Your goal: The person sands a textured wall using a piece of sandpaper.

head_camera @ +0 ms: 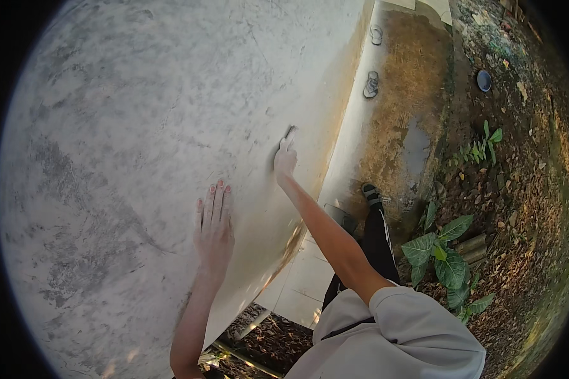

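A grey-white plastered wall (147,142) with darker patches fills the left and middle of the head view. My left hand (214,232) lies flat against it, fingers pointing up and slightly spread, with nothing in it. To the right of it and farther up, my right hand (286,161) is closed round a thin, dark-edged tool (290,132) held against the wall. Its kind cannot be told, since the fingers cover most of it. Both hands look pale, as if dusted.
Along the wall's foot runs a wet, brown-stained concrete ledge (403,94) with two sandals (371,85) on it. White floor tiles (298,289) lie below me. Right of the ledge are soil with leaves, a leafy plant (453,260) and a blue-grey bowl (484,81).
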{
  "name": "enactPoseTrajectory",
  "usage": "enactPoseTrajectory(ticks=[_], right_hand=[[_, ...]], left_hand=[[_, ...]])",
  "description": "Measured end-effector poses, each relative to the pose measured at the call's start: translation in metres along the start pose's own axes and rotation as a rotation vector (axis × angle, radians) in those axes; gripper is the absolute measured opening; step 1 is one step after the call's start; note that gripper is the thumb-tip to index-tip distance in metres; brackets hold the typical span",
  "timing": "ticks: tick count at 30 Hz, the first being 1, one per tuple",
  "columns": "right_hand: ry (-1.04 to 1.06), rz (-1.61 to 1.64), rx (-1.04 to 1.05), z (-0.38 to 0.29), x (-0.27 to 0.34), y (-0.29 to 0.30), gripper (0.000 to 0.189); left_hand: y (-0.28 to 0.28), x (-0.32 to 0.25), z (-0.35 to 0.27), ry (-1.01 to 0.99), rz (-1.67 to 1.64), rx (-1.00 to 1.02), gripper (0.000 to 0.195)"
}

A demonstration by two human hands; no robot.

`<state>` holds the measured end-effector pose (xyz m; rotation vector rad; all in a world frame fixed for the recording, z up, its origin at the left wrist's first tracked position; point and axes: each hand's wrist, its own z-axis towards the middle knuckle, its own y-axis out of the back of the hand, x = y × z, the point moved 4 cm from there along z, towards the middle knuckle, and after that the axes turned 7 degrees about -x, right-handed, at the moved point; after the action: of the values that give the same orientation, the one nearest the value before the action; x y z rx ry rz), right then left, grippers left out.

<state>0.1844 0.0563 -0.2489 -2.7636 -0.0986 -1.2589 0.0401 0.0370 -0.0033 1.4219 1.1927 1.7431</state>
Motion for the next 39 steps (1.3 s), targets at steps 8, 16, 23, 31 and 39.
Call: enactPoseTrajectory(ticks=[8,16,23,31,39], right_hand=[[0.197,0.013,0.234,-0.077,-0.010,0.010,0.058],[0.317,0.064,0.245,-0.079,-0.001,0.007,0.056],[-0.091,0.171,0.300,0.055,0.001,0.001,0.057],[0.360,0.006,0.364,-0.081,-0.020,0.022,0.052],[0.185,0.130,-0.002,0.046,0.028,-0.005,0.054]], left_hand=[[-0.018,-0.005,0.025,-0.003,-0.001,0.057,0.063],[-0.031,-0.009,0.042,0.020,0.015,0.128,0.062],[-0.037,-0.020,0.072,-0.020,0.010,0.146,0.063],[-0.040,-0.024,0.085,-0.040,-0.024,0.154,0.062],[-0.039,-0.029,0.096,-0.044,-0.018,0.147,0.064]])
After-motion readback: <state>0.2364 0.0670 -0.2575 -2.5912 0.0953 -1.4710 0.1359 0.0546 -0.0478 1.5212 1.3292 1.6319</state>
